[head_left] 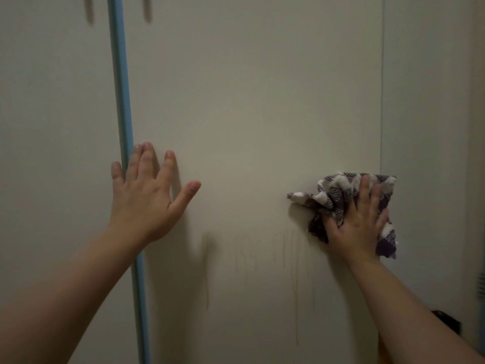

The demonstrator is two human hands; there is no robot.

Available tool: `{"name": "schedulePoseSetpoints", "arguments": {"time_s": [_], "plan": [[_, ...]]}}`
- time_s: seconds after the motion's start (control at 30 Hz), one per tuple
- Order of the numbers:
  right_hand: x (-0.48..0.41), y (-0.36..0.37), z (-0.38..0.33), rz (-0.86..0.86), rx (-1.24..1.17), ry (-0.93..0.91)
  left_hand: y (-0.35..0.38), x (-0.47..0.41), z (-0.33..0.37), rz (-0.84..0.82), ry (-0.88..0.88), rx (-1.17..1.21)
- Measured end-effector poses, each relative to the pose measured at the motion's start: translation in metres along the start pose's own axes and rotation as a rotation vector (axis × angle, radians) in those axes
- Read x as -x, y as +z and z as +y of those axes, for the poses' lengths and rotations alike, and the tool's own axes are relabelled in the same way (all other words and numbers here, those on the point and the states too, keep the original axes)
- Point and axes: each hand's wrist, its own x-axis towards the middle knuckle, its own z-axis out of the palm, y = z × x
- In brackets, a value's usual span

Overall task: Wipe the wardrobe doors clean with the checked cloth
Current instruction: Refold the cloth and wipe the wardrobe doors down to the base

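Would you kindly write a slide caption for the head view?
Right hand presses the checked cloth against a wardrobe door while the left hand rests flat at the blue strip.

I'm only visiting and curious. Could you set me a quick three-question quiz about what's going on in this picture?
1. True or false: the left hand presses the checked cloth against the wardrobe door.
2. What shows on the door below the hands? A) faint yellowish drip streaks B) a sticker C) black scribbles
3. Fill in: the vertical strip that the left hand lies across is coloured ____.

Key: 1 false, the right hand presses the cloth, while the left lies bare and flat on the door; 2 A; 3 blue.
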Motion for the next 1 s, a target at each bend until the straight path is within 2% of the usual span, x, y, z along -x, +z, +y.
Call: {"name": "schedulePoseSetpoints", "arguments": {"time_s": [0.17,0.23,0.4,0.53,0.63,0.7,0.8,1.0], "plan": [[0.004,0.006,-0.019,0.022,0.004,0.074,-0.002,0.0,0.001,-0.029,0.005,0.027],[0.011,0.015,-0.042,0.032,0.002,0.04,-0.002,0.0,-0.001,-0.047,0.01,0.051],[0.039,0.038,-0.131,0.022,0.033,-0.143,-0.002,0.002,-0.006,-0.092,0.04,0.132],[0.06,0.056,-0.19,-0.053,0.038,-0.386,-0.001,0.011,-0.012,-0.002,0.111,0.11],[0.07,0.057,-0.222,-0.176,0.035,-0.527,0.001,0.026,-0.009,0.059,0.195,0.098],[0.077,0.057,-0.235,-0.343,0.1,-0.624,0.007,0.037,-0.007,0.062,0.245,0.058],[0.092,0.057,-0.237,-0.334,0.234,-0.701,0.027,0.055,-0.008,0.027,0.255,-0.033],[0.123,0.059,-0.222,-0.394,0.266,-0.818,0.056,0.087,-0.004,-0.092,0.136,-0.04]]}}
